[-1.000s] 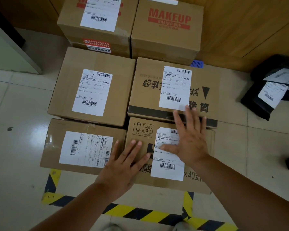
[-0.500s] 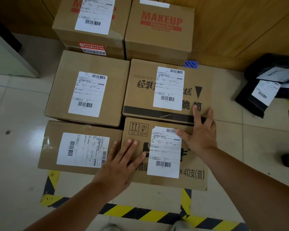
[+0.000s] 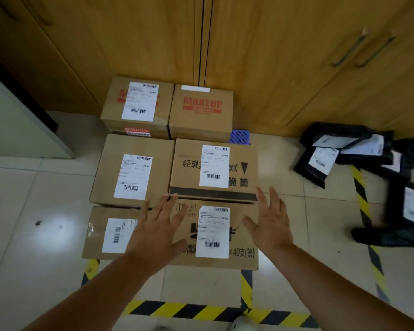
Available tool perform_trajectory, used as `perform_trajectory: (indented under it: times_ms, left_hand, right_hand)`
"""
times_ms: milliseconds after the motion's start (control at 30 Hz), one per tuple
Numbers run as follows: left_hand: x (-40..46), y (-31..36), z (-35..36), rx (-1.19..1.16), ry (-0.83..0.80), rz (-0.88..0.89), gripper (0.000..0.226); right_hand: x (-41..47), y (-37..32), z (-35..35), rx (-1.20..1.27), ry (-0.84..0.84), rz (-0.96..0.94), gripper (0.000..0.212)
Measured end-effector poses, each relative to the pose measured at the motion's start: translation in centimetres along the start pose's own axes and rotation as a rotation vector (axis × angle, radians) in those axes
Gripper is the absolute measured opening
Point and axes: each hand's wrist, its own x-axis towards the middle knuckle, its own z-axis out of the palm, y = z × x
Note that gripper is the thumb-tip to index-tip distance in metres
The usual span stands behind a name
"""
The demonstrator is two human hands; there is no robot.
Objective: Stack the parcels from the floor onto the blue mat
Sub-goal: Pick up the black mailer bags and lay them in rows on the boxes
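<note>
Several brown cardboard parcels with white labels lie packed together on the floor before the cupboards. A corner of the blue mat (image 3: pixel 240 136) shows behind them. My left hand (image 3: pixel 157 231) hovers with spread fingers over the near left parcel (image 3: pixel 105 232) and the near right parcel (image 3: pixel 242 237). My right hand (image 3: pixel 269 224) is held flat over that near right parcel's right end, fingers pointing to the parcel with black print (image 3: pixel 189 168). Neither hand holds anything. Farther back stand the "MAKEUP" parcel (image 3: pixel 201 115) and a labelled one (image 3: pixel 134 101).
Black plastic mail bags (image 3: pixel 332 151) with white labels lie on the tiles at the right. Yellow-black hazard tape (image 3: pixel 201 309) marks the floor near me and along the right. Wooden cupboard doors (image 3: pixel 261 56) close the back; a pale panel (image 3: pixel 14 130) stands at the left.
Both hands have lifted off the near parcels and spread apart. The view has tilted up, so the cupboards and more mail bags show.
</note>
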Motion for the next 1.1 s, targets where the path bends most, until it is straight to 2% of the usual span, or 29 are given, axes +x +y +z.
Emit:
perform_trajectory:
  times_ms: [200,367,567,833,1100]
  left_hand:
    - [-1.7,2.8,-13.7,-0.156,0.110,-0.154,0.075]
    - [-6.4,5.1,-23.3,-0.297,0.207,-0.196,0.072]
    - [-13.5,8.0,-32.8,-0.376,0.185,-0.221,0.074]
    - [-20.2,12.8,-39.2,-0.379,0.098,-0.203,0.071]
    - [-20.5,24.8,-42.4,-0.390,0.051,-0.071,0.070]
  right_hand:
    - [-6.7,-3.5,-9.9,0.131,0.047,-0.015,0.075]
    - [-14.4,-4.1,-18.1,0.198,0.132,0.042,0.073]
    - [-24.8,-1.9,-26.9,0.300,0.234,0.181,0.073]
    - [-35.6,4.4,-34.1,0.361,0.316,0.311,0.074]
    - [-42.4,15.2,-39.0,0.366,0.359,0.445,0.075]
